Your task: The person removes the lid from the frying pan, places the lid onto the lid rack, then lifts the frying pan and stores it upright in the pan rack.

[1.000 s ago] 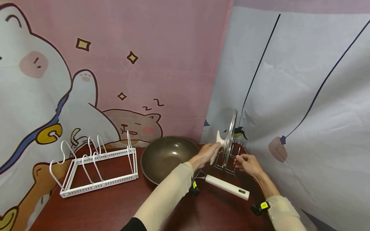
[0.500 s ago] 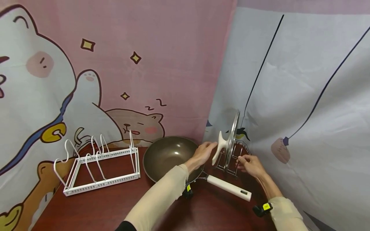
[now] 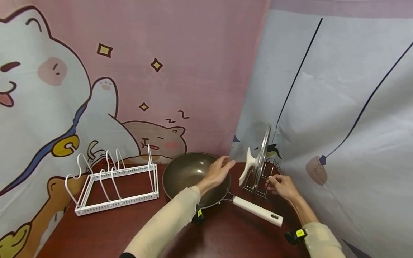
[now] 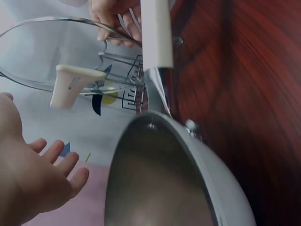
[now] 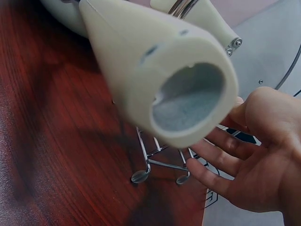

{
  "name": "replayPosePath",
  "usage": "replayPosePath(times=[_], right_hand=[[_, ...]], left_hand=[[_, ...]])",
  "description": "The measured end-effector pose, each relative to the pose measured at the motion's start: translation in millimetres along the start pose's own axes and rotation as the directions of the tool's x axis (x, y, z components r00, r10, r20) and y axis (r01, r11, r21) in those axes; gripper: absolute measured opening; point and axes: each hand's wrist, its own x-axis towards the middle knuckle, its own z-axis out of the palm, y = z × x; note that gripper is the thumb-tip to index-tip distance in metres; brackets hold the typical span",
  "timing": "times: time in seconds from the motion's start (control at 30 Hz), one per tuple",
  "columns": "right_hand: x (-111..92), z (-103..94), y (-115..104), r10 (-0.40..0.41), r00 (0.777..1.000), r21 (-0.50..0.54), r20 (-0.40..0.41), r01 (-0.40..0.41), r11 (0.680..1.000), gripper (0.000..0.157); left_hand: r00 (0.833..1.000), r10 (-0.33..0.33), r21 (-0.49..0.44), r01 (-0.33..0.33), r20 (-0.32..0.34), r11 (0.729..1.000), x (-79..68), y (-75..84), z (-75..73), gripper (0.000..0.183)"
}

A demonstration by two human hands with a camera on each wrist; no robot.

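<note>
My left hand [image 3: 217, 174] hovers over the wok [image 3: 180, 175], fingers relaxed and holding nothing. In the left wrist view, its fingers [image 4: 68, 162] spread loosely, apart from the lid. A glass lid [image 3: 264, 154] with a cream handle [image 3: 248, 166] stands on edge in a small wire lid rack [image 5: 167, 164]. On the rack's right side, my right hand [image 3: 284, 187] pinches an upright wire between thumb and forefinger. Its other fingers stretch along the rack in the right wrist view, where the wok's cream handle [image 5: 122, 61] hides the pinch.
A white expandable rack [image 3: 116, 204] with several upright loops stands on the left of the dark red table [image 3: 219, 233]. The wok's handle [image 3: 258, 211] points right, in front of the lid rack. Printed cloth [image 3: 193, 71] hangs behind and at the right.
My left hand has let go of the lid's handle and drawn back left over the wok. The lid stays upright in the rack; my right hand keeps its place there.
</note>
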Motion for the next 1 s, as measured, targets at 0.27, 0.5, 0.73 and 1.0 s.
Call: replayPosePath(times=[0.27,0.5,0.73,1.0], right_hand=[[-1,-0.5,0,-0.007,1.0,-0.011,0.008,0.007,1.0,0.037],[1,-0.1,-1,0.007,1.0,0.007,0.001,-0.007,1.0,0.037],[2,-1.4,-1,-0.016,1.0,0.004,0.017,0.016,1.0,0.038],[2,-0.3,0,-0.005,1.0,0.006,0.018,0.005,1.0,0.035]], left_hand=[[0.998,0.059,0.046,-0.059,0.001,0.997,-12.2,-7.7,-22.2,0.066],[0.994,0.107,0.133,-0.106,0.001,0.985,-19.3,-14.6,-40.3,0.063],[0.989,0.15,0.189,-0.148,0.006,0.971,-30.5,-22.2,-58.7,0.064],[0.993,0.121,0.28,-0.116,0.002,0.953,-47.0,-36.3,-76.5,0.071]])
